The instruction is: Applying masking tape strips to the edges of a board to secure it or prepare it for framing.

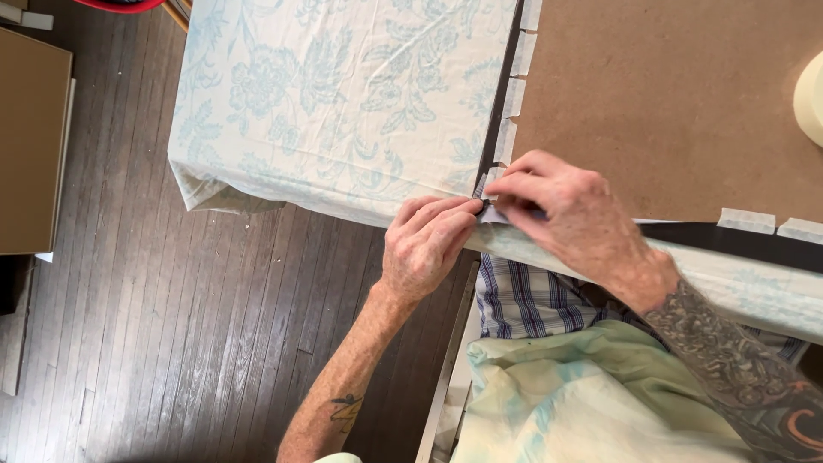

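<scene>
Nearest the camera: pale green and cream cloth (591,394) bunched over your lap, with a blue plaid shirt (523,300) showing above it.

Your left hand (426,244) comes up from below the table edge, forearm over the dark wood floor (129,326). Its fingers are curled tight, tips pressed onto the near left corner of the brown board (677,94). Grip narrow; what sits under the fingertips is hidden by the knuckles, so I cannot tell whether they pinch anything.

Your right hand (561,210), forearm tattooed, reaches in from the right and lies flat over the same corner. Thumb and forefinger are drawn close together, meeting the left fingertips. A small pale tape piece (481,185) shows just above that meeting point; whether you hold it or only press it, I cannot tell.

The board lies on a table covered by a white cloth with blue floral print (343,94). A black strip (737,244) runs along the board's near edge and left edge. Pale tape tabs (517,86) are spaced along the left edge; two more tabs (746,220) sit on the near edge, right of your right hand.

A pale roll (810,99) is cut off at the right frame edge, resting on the board.
</scene>
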